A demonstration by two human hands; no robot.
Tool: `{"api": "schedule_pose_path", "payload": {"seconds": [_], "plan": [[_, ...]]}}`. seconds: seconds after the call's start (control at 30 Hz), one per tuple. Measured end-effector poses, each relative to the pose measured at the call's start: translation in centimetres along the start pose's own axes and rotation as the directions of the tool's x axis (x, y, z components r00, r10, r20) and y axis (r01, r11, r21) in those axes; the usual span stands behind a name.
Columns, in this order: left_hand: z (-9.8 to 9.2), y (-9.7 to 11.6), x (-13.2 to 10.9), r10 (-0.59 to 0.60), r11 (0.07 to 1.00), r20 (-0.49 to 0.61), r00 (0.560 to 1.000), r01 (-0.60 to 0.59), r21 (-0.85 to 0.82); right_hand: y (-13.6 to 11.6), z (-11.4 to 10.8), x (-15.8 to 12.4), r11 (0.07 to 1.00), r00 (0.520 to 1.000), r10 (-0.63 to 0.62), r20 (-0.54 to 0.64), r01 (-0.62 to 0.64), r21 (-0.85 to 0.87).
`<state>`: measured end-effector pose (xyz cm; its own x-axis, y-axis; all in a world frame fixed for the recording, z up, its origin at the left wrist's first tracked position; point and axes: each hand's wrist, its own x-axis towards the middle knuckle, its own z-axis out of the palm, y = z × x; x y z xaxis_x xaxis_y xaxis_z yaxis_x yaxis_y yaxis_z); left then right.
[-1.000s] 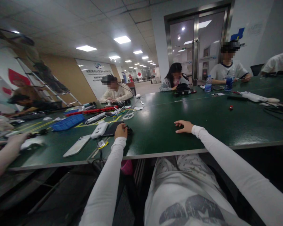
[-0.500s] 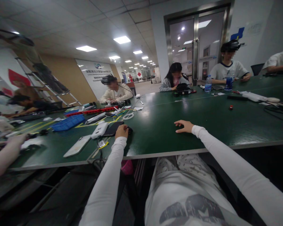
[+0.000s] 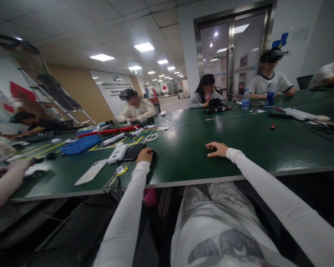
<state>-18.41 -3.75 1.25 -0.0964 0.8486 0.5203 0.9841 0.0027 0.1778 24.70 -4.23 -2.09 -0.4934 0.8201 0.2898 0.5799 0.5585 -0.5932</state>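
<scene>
My left hand [image 3: 144, 155] rests at the table's near side with its fingers curled together. Whatever they hold is mostly hidden; a tiny pale spot shows by the fingers. Just left of this hand lies a flat black slab [image 3: 133, 151], and beside that a white handheld-sized device [image 3: 117, 154]. A white phone [image 3: 91, 172] lies farther left. On the right, my right hand [image 3: 217, 150] is over the green tabletop [image 3: 183, 155], fingers apart and bent, with nothing in it.
A blue plastic basket [image 3: 80, 144], a white cable coil [image 3: 151, 137] and a red strip [image 3: 117, 130] lie to the left. Two bottles [image 3: 245, 99] stand at the far right. A small red object [image 3: 272, 127] lies right of my right hand. Several people sit around the table.
The dark bit that stuck out right of my left hand's fingers shows less now, and a pale spot appears there. My right hand stays put.
</scene>
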Motion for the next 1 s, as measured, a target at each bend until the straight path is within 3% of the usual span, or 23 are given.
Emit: {"api": "schedule_pose_path", "payload": {"seconds": [0.17,0.3,0.4,0.5,0.77,0.87,1.0], "plan": [[-0.3,0.1,-0.2,0.016,1.000,-0.008,1.000,-0.016,0.024,0.0,0.0,0.0,1.000,1.000,-0.003,0.005,0.003,-0.005],[-0.3,1.9,-0.6,0.013,1.000,0.020,1.000,-0.013,-0.022,-0.1,-0.1,0.0,1.000,1.000,-0.001,0.009,0.001,-0.011],[0.2,4.9,-1.0,0.051,0.987,0.074,0.996,-0.039,-0.158,-0.3,-0.2,-0.1,1.000,1.000,0.003,0.015,-0.003,-0.018],[1.0,9.1,-1.5,0.176,0.932,0.105,0.979,-0.132,-0.338,-0.5,-0.3,-0.1,1.000,1.000,0.007,0.019,-0.007,-0.027],[3.7,21.2,-3.6,0.482,0.692,0.076,0.873,-0.326,-0.644,-0.9,-0.3,-0.1,0.997,0.999,0.012,0.033,-0.010,-0.075],[4.3,23.8,-4.3,0.526,0.634,0.070,0.848,-0.336,-0.696,-0.8,-0.2,0.1,0.993,1.000,0.022,0.020,-0.020,-0.120],[4.4,24.5,-4.5,0.539,0.618,0.066,0.840,-0.341,-0.708,-0.9,-0.2,0.1,0.990,0.999,0.037,0.006,-0.036,-0.136]]}}
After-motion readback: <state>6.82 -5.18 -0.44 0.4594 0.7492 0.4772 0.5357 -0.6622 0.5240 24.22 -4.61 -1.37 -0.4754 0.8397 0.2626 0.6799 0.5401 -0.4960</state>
